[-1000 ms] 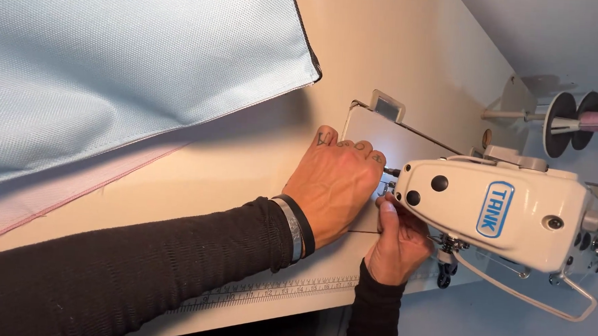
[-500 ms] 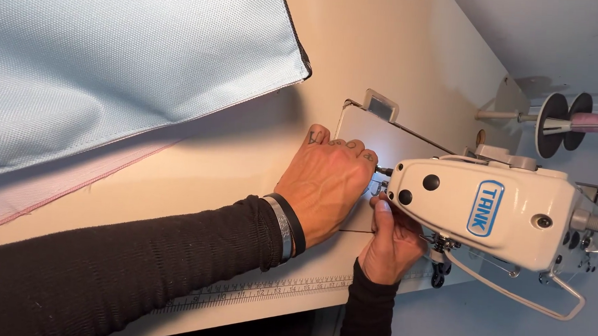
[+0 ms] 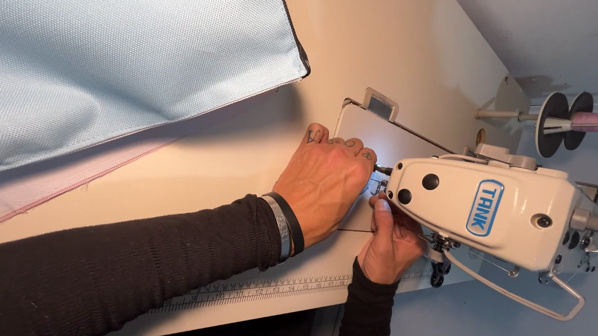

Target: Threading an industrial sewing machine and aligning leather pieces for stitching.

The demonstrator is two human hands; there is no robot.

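Left hand (image 3: 325,183), right hand (image 3: 392,244) at sewing machine (image 3: 494,212) needle

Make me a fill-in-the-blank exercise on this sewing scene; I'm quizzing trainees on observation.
1. Both hands work at the needle end of a white ____ machine.
2. The left hand lies flat on the ____ plate set into the table.
3. The fabric lying up left is light ____.
4. A ____ scale runs along the table's near edge.

Missing words: sewing; metal; blue; ruler
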